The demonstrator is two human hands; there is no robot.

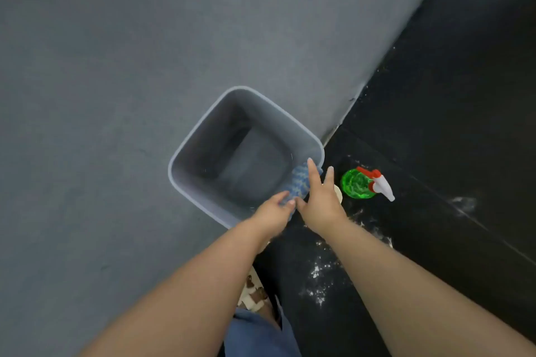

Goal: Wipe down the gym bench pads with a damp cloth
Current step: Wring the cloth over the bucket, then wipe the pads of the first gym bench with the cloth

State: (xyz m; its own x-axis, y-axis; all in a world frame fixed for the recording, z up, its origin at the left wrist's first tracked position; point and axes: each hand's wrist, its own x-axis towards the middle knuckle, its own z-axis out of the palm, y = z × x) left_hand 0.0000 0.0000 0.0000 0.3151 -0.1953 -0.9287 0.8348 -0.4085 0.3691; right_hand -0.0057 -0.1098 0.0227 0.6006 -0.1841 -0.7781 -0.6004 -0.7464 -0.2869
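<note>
A blue patterned cloth [300, 181] lies draped over the near right rim of a grey square bucket [203, 136] standing on the floor. My left hand [274, 213] pinches the cloth's near end between fingers and thumb. My right hand [320, 200] lies on the cloth with its fingers straight, pressing it against the rim. The inside of the bucket looks dark, and I cannot tell whether it holds water. No bench pad is in view.
A green spray bottle [358, 184] with a white and red trigger stands on the black floor [435, 124] right of the bucket. Wet splashes mark the black floor near my feet. Grey flooring [116, 66] spreads to the left. A sandalled foot [255, 294] shows below.
</note>
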